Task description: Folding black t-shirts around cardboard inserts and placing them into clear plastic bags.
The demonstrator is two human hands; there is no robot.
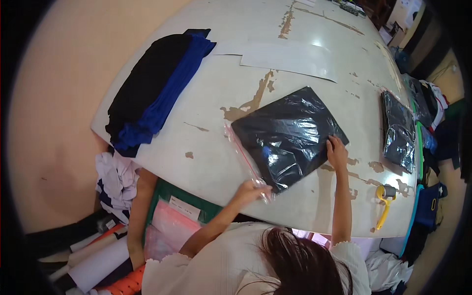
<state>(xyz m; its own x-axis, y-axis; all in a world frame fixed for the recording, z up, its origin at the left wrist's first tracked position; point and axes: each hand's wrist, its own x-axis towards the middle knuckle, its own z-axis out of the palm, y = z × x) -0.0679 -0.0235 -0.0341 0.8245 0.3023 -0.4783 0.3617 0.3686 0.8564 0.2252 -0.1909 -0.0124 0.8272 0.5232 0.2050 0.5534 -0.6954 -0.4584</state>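
A folded black garment in a clear plastic bag [291,136] lies flat on the white table, with a reddish strip along its left, open-looking edge. My left hand [254,191] pinches the near corner of that strip edge. My right hand [336,151] rests on the bag's right side, fingers spread on the plastic. Whether the bag is sealed cannot be told. To the left lies a long stack of black and blue garments [155,84]. At the right are more bagged dark garments [398,132] and a yellow-handled lint roller [384,206].
A white sheet [287,61] lies beyond the bag. The tabletop [199,158] has peeling brown patches. Below its near edge are a green container with pink plastic bags [173,221], white cloth [116,180] and rolls of material [99,261]. Crates of clothing stand along the right edge.
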